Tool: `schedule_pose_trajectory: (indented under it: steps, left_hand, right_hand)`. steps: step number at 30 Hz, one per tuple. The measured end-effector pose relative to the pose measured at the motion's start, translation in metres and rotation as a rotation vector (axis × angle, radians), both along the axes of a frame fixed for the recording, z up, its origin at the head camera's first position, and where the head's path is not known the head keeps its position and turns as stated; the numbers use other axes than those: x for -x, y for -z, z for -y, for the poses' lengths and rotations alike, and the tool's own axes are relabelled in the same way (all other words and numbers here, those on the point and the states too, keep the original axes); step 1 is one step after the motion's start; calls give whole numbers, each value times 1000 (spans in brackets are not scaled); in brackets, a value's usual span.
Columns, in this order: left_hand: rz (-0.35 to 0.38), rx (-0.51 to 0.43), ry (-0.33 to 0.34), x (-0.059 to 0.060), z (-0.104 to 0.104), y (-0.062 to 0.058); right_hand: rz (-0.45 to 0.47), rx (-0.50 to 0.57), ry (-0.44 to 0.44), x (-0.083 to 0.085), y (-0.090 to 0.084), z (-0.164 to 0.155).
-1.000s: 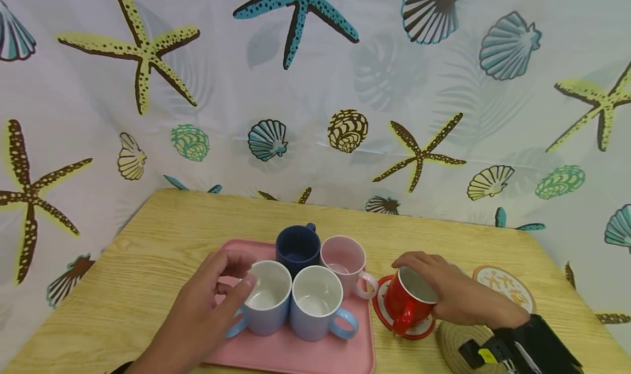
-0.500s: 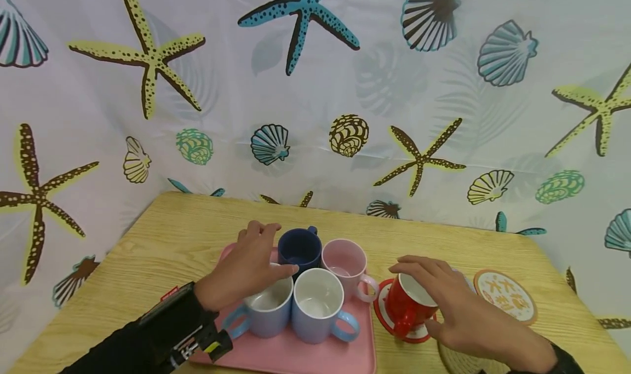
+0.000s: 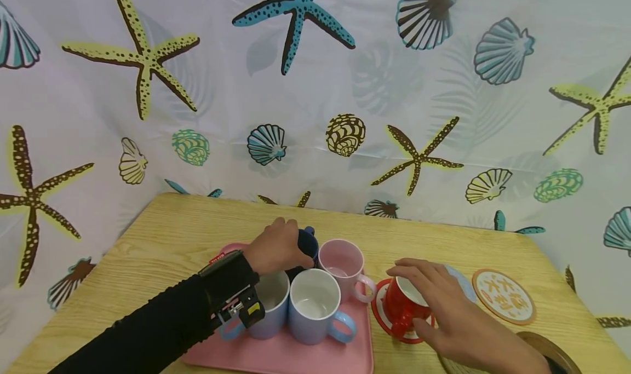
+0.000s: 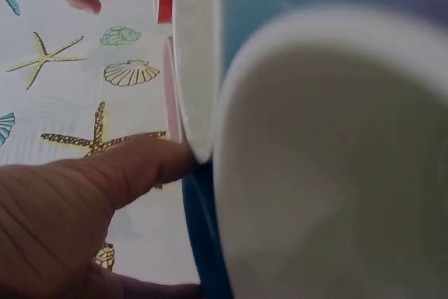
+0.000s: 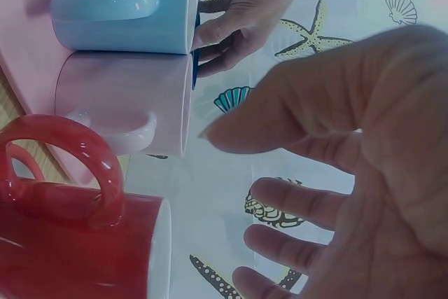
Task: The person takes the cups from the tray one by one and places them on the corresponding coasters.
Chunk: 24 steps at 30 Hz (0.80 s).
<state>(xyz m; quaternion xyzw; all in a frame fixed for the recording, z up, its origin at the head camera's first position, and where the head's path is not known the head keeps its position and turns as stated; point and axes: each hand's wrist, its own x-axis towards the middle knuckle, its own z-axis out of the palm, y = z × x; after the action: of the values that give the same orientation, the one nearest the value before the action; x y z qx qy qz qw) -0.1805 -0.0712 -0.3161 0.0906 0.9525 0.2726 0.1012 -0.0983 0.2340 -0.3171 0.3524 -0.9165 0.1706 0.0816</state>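
A pink tray carries a navy mug at the back, a pink mug beside it, and two light blue mugs in front. My left hand reaches over the front left mug and grips the navy mug; its thumb lies against the dark wall. A red mug stands on a red coaster right of the tray. My right hand hovers over it with fingers spread, and the right wrist view shows a gap between the hand and the red mug.
A patterned round coaster lies to the right on the wooden table, with a pale blue coaster partly under my right hand. A woven ring sits at the front right corner. A sea-print curtain hangs behind.
My left hand moved from the front light blue mug back to the navy mug and closed on it. My right hand let go of the red mug and opened above it.
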Motion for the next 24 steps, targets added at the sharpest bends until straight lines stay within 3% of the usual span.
schedule_pose_trajectory:
  steps: [7,12,18,24]
  left_hand:
    - [-7,72,103,7,8,-13]
    - [29,166,137,13,9,-21]
    - [52,150,81,12,7,-16]
    - [-32,66,41,14,15,-6]
  right_hand:
    - [-36,-2,14,0,1,0]
    - [20,7,32,-1,0,1]
    - [6,16,32,-2,0,4]
    - [-10,23,31,-2,0,6]
